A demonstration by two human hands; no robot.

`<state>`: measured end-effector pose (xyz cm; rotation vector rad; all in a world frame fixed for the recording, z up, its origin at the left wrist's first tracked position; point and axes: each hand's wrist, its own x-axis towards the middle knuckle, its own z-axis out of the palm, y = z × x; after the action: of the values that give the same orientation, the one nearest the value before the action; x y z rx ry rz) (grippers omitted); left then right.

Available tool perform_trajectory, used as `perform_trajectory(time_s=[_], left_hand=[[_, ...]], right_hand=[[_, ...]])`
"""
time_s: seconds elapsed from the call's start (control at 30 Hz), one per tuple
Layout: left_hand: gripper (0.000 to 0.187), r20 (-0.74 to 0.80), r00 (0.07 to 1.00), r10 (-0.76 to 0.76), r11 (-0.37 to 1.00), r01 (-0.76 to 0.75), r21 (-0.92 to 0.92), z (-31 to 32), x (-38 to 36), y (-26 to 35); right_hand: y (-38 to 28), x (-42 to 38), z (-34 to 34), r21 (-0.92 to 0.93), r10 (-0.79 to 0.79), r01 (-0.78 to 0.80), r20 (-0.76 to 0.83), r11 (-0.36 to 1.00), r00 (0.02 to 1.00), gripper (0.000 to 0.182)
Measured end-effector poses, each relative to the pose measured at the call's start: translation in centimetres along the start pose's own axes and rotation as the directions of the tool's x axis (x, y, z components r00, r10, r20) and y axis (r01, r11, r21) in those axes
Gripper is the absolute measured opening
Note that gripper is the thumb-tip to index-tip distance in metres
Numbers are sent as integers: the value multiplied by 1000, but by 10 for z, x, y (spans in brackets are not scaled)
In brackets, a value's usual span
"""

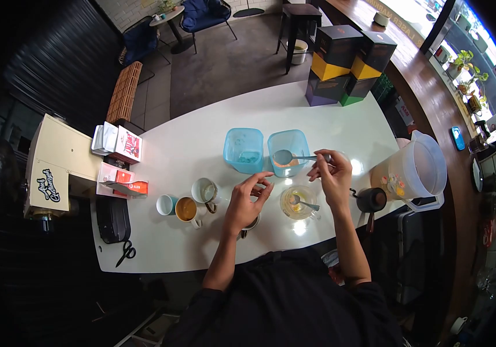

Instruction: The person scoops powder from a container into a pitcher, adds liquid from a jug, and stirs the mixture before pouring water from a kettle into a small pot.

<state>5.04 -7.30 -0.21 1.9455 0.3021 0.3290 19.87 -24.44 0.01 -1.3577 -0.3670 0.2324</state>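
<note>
My right hand (333,174) grips the handle of a metal spoon (283,157). The spoon's bowl is over the right-hand blue plastic container (302,139), which has some orange-brown contents at its bottom. Beside it stands a second blue container (243,136) with a little bluish stuff inside. My left hand (249,199) is held in the air with its fingers bent and apart, holding nothing. Below that hand a cup (252,223) is mostly hidden. Between my forearms sits a clear glass cup (290,213) with a yellowish liquid and another spoon (306,203) in it.
To the left are a white mug (211,203), a tan mug (186,209) and a small pale-blue cup (166,205). Scissors (125,253) lie near the left edge. A large plastic pitcher (401,170) and a small dark pot (371,200) stand right. Stacked boxes (335,63) rise behind.
</note>
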Motion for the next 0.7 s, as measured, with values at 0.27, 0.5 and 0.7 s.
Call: perform_trajectory(time_s=[0.27,0.5,0.7], left_hand=[[30,55,998,41,999,-42,9,4,-12,9],[41,171,985,-30,1000,28,13,11,-31,16],[64,295,955,-34,999,43,-24,34,-57,6]], right_hand=[[15,9,10,-122,101,-91,73,988,992,25],[-13,-23,-31,-256,73,-52,75,965,994,39],[-24,-86,-112,-838,-94,-10,-73,545,993,44]])
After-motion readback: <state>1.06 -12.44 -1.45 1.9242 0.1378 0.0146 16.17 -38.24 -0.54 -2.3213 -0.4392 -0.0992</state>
